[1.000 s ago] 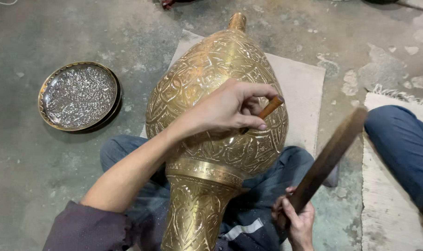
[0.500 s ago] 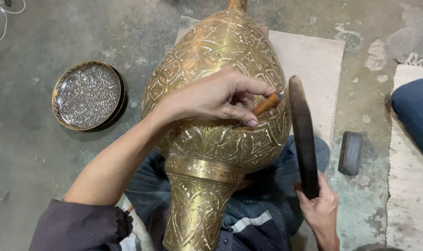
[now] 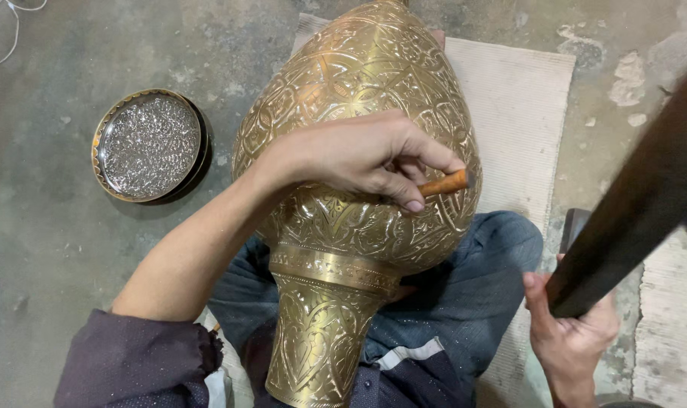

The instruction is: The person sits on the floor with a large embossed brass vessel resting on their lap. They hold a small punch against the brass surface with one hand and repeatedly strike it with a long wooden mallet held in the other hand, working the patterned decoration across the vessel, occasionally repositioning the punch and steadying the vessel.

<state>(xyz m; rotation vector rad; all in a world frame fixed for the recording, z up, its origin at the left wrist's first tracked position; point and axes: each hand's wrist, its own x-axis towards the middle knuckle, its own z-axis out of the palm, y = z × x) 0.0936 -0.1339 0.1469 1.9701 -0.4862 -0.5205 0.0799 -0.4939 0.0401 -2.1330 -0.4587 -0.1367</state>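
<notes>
Engraved brass vase [image 3: 358, 151] lying across the lap, over a mat [image 3: 510, 98] on the floor. Left hand [image 3: 358, 155] pinches a wooden-handled chisel [image 3: 443, 183] against its belly — right hand [image 3: 574, 332] grips a dark mallet [image 3: 638, 204], raised. Round tray [image 3: 148, 145] lies apart, left.

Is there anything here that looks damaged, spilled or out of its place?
Nothing stands out. The engraved brass vase lies across the lap, with no dent visible. The concrete floor is patchy, with chipped spots at the upper right.
</notes>
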